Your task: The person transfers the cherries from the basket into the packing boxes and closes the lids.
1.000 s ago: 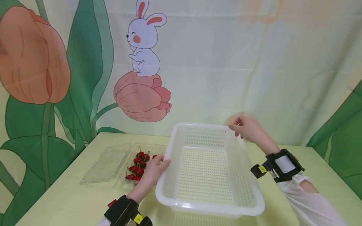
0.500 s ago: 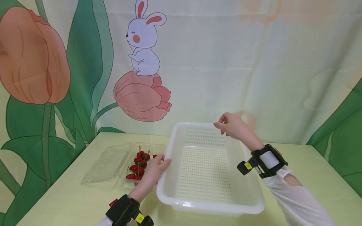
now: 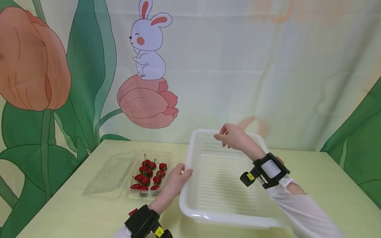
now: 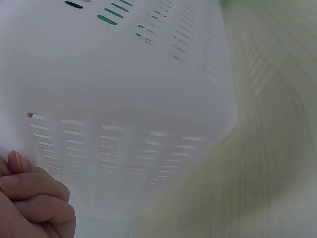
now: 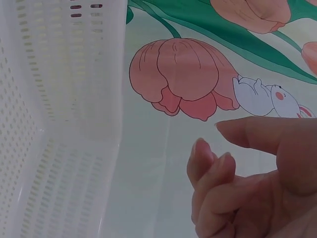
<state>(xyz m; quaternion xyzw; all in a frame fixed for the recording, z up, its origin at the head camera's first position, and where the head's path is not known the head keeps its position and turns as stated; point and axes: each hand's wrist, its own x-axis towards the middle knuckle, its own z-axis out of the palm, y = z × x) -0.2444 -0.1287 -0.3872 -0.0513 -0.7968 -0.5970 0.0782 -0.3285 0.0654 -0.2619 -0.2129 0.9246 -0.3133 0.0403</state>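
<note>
A white plastic basket (image 3: 226, 218) with slotted sides and a perforated bottom stands in the middle of the table, tilted somewhat toward me. My left hand (image 3: 175, 181) grips its left rim, the thumb over the edge; in the left wrist view curled fingers (image 4: 42, 196) lie against the slotted outer wall. Over the basket's far end hovers my right hand (image 3: 237, 138). In the right wrist view its thumb (image 5: 252, 134) and fingers are loosely bent, apart, with nothing between them. Left of the basket, red cherries (image 3: 145, 181) with stems lie in a clear plastic box (image 3: 169, 157).
A clear plastic lid (image 3: 108, 173) lies on the table (image 3: 59, 208), left of the cherry box. Behind the table hangs a cloth backdrop (image 3: 214, 66) printed with tulips and a rabbit. Both wrists wear black camera bands.
My right hand has left the far right corner of the rim and moved left. The basket has shifted right with my left hand, so more cherries show.
</note>
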